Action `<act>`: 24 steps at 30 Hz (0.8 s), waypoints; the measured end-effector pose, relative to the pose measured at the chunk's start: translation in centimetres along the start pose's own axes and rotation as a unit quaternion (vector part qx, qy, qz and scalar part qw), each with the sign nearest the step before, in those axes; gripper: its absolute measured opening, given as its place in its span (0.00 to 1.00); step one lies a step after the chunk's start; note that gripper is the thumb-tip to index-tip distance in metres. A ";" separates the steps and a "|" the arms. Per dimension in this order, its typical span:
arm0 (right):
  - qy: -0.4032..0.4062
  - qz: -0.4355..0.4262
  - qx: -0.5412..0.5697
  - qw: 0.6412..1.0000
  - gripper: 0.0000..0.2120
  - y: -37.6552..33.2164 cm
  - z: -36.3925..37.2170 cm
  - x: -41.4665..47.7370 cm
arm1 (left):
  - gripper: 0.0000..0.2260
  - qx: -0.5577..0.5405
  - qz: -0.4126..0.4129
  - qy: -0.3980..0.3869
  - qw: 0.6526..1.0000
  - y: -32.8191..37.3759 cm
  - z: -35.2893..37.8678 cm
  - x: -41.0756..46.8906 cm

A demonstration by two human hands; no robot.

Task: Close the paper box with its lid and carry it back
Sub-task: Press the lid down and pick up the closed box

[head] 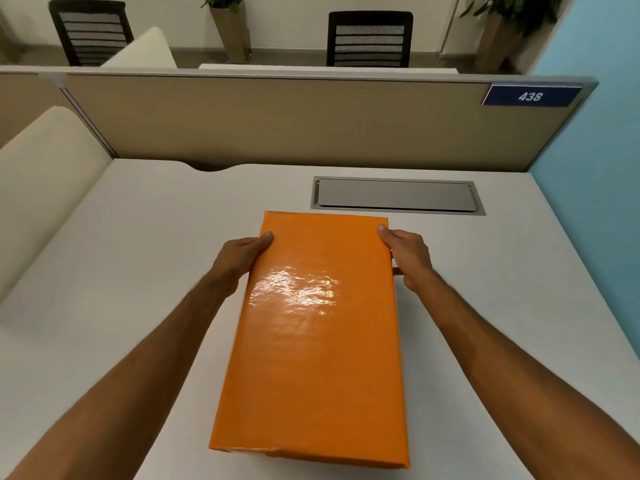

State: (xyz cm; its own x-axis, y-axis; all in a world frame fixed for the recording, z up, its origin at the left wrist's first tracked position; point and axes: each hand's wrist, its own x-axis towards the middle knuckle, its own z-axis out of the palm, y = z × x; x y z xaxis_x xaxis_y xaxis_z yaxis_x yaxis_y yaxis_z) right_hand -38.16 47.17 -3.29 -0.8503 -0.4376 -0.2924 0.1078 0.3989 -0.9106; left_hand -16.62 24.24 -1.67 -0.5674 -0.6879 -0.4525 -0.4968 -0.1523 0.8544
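Observation:
A glossy orange paper box point(318, 341) with its lid on fills the middle of the view, its long side running away from me over the white desk point(121, 289). My left hand point(239, 258) grips the box's left side near the far end, thumb on the lid's top edge. My right hand point(407, 254) grips the right side opposite, thumb on top as well. The fingers of both hands are hidden behind the box's sides. Whether the box rests on the desk or is lifted I cannot tell.
A grey cable-hatch cover point(396, 195) is set into the desk just beyond the box. A beige partition point(294, 123) with a blue "438" plate point(530, 95) closes the far edge. A cream cushion point(45, 174) lies left; a blue wall point(595, 202) stands right.

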 end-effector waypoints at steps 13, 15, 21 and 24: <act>0.016 -0.012 -0.004 1.000 0.12 0.5 0.5 0.2 | 0.26 -0.030 0.019 0.058 0.998 -0.7 0.7 0.0; 0.015 -0.014 -0.017 1.000 0.13 0.3 0.4 0.1 | 0.29 -0.009 0.028 0.067 0.997 -0.3 0.9 -0.5; -0.021 0.002 -0.038 0.999 0.19 0.5 -0.6 -2.1 | 0.29 0.055 0.064 0.024 0.996 -0.6 0.6 -3.2; -0.037 0.002 -0.010 0.999 0.21 1.8 -1.2 -4.6 | 0.28 0.055 0.085 -0.025 0.995 -2.2 -0.3 -5.6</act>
State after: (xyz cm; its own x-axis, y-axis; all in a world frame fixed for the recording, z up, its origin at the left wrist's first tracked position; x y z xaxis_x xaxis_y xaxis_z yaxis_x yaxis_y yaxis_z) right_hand -34.68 50.86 -3.20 -0.8091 -0.4939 -0.3184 0.1007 0.4174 -0.9031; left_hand -12.10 28.23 -0.97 -0.6802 -0.6604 -0.3179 -0.4579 0.0442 0.8879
